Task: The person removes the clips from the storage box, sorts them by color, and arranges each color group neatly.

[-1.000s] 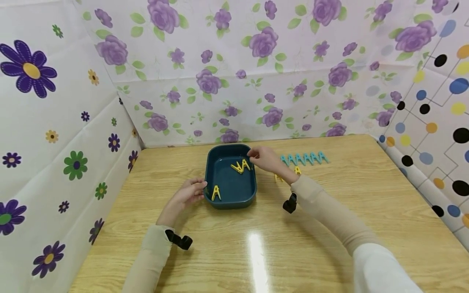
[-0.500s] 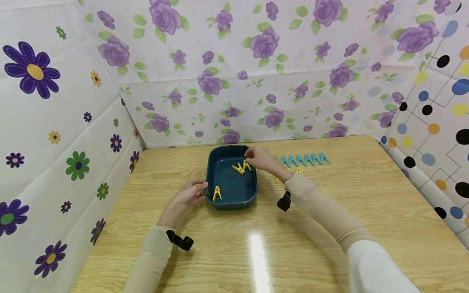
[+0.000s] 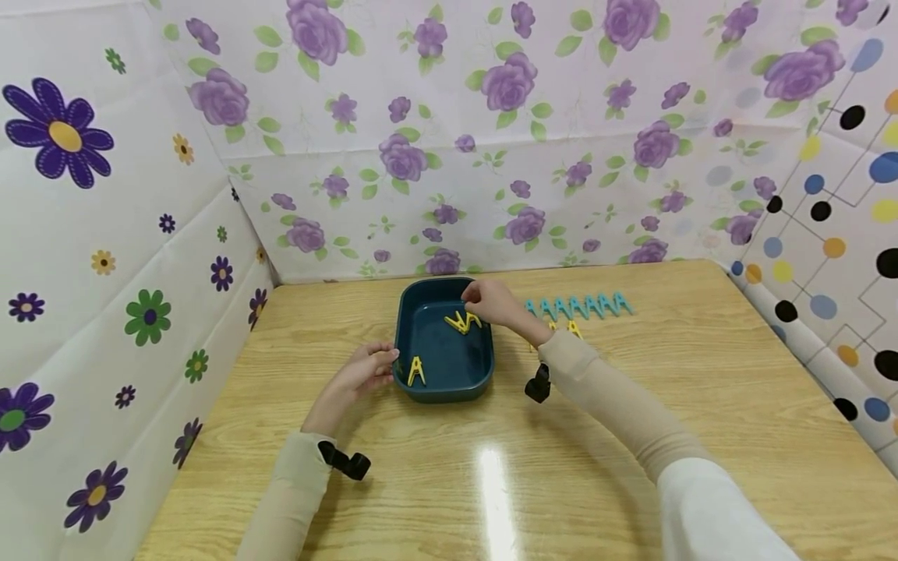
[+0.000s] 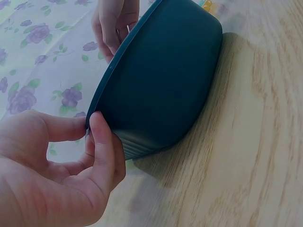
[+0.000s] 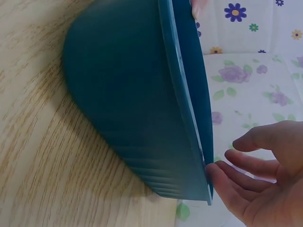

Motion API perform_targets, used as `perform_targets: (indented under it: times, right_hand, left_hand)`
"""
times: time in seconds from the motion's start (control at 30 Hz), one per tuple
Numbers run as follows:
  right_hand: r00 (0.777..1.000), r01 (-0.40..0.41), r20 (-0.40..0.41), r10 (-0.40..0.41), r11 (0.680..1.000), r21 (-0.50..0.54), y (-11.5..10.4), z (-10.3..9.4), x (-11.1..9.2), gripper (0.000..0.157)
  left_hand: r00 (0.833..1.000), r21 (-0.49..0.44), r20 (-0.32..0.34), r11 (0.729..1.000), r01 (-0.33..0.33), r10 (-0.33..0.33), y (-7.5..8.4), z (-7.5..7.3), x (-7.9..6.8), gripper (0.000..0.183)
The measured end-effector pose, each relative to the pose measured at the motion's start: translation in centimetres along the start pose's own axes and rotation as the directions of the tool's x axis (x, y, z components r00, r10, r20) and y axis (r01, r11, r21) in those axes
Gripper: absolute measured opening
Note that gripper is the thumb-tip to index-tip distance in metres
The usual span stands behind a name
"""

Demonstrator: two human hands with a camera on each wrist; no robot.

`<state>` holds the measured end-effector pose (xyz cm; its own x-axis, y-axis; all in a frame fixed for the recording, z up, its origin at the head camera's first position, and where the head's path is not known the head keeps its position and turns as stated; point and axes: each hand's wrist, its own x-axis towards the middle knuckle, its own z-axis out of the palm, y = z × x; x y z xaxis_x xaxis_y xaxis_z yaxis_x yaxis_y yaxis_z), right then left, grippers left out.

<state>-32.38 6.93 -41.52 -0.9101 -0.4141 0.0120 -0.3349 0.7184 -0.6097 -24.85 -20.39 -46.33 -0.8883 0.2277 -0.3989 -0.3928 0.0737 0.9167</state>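
A dark teal plastic bin [image 3: 442, 366] stands on the table, with yellow clothespins inside: one clothespin [image 3: 417, 371] at the near left and two touching clothespins [image 3: 459, 322] toward the back right. My left hand [image 3: 365, 370] pinches the left rim between thumb and fingers; the left wrist view shows this hand [image 4: 61, 165] close up. My right hand [image 3: 494, 304] reaches over the right rim, just above the pair. In the right wrist view that hand [image 5: 265, 175] has loosely bent fingers, nothing visible between them, and one finger at the rim. It partly covers one clothespin.
A row of several blue clothespins [image 3: 575, 306] lies right of the bin. Nearer, some yellow clothespins [image 3: 574, 329] lie partly behind my right forearm. Patterned cloth walls [image 3: 449, 179] border the wooden table [image 3: 421, 483] at the back and sides.
My right hand has shifted a little left, farther over the bin, and covers more of one yellow clothespin. The left hand and the bin stay put.
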Motion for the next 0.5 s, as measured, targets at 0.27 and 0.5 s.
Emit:
perform_targets:
  times: [0.27,0.5]
  right_hand:
    - [0.990,0.055,0.134,-0.047,0.997,-0.055,-0.5,0.2,1.0,0.029]
    - [0.959,0.055,0.282,-0.014,0.989,-0.139,-1.1,0.7,1.9,0.031]
  left_hand:
    - [1.000,-0.002,-0.007,1.000,0.003,-0.003,-0.1,0.0,0.0,0.010]
    - [1.000,-0.003,-0.010,1.000,0.016,-0.016,-0.1,-0.1,0.1,0.013]
